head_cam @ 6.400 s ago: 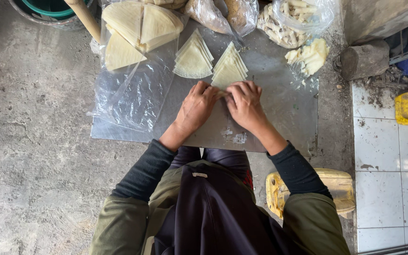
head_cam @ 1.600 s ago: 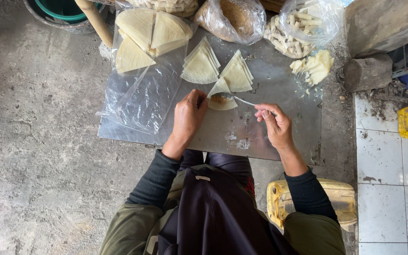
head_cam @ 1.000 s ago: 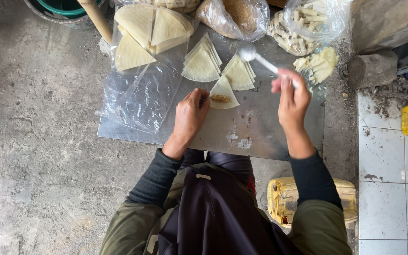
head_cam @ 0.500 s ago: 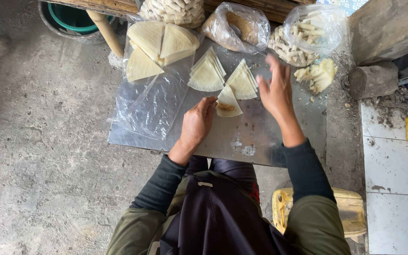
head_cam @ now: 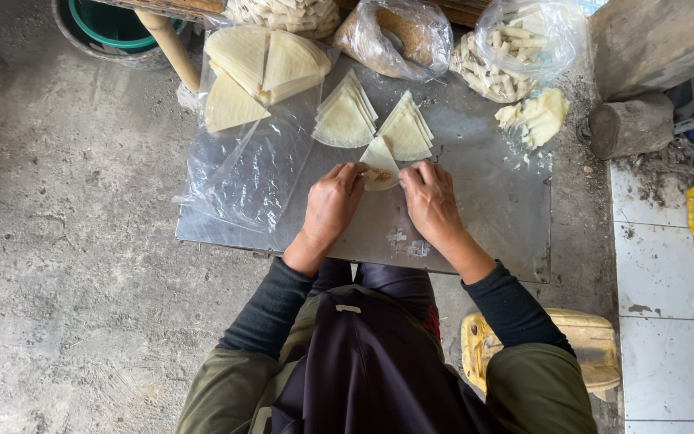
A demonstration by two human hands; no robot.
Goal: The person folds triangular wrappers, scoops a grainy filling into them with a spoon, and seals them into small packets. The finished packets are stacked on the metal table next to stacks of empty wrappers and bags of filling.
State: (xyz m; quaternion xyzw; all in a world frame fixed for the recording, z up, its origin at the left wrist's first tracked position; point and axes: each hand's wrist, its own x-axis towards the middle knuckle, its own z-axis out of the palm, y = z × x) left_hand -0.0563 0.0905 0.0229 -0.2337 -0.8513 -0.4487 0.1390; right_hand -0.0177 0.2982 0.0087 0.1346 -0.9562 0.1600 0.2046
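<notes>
Head view, looking straight down. Landmark: flat grey metal sheet (head_cam: pixel 475 193) on rough concrete floor.

Near centre of sheet: pale triangular pastry wrapper w/ brown filling (head_cam: pixel 380 163), lying flat, point away from body. Left hand (head_cam: pixel 333 201) at its left edge, fingers curled narrow, tips pinching wrapper edge. Right hand (head_cam: pixel 429 201) at its right edge, fingers bent close together, tips on wrapper; exact grip hard to tell.

Just beyond wrapper, towards far edge of sheet: two fanned stacks of pale triangular wrappers (head_cam: pixel 345 119), side by side, touching or nearly.

Over left part of sheet: crumpled clear plastic film (head_cam: pixel 242 173), w/ bigger pale folded dough sheets (head_cam: pixel 263 68) on its far end.

Along far edge of sheet: clear bag of brownish filling (head_cam: pixel 399 32), clear bag of pale cut sticks (head_cam: pixel 516 48). Far right corner: loose pile of pale dough scraps (head_cam: pixel 538 116).

Off sheet, far left: green tub (head_cam: pixel 114 20). Right of sheet: white tiled floor (head_cam: pixel 668 305). Near edge, by right elbow: yellow plastic stool (head_cam: pixel 596 354).
</notes>
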